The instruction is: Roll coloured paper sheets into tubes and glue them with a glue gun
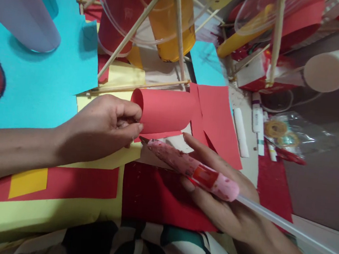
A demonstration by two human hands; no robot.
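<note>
red tube (pixel 165 112) lies on its side mid-frame, mouth facing 9 o'clock. clock below is taken from the tube.

left hand (pixel 98 124) at 8-9: thumb and fingers pinched on the tube's near rim.

right hand (pixel 234 225) at 4-5: fingers around the glue gun (pixel 181 160), index stretched along its far side; handle grip hidden. nozzle (pixel 144 139) aims at 10, just beside the left fingertips; can't tell if it touches paper. glue stick (pixel 283 222) sticks out the back toward 4.

rest: red sheet (pixel 222 120) just beside tube at 3, marker (pixel 257 115) further out same way. dark red sheet (pixel 162 198) at 6. blue sheet (pixel 26 89) at 9. orange cylinder (pixel 176 27) at 12, behind sticks (pixel 130 33).
</note>
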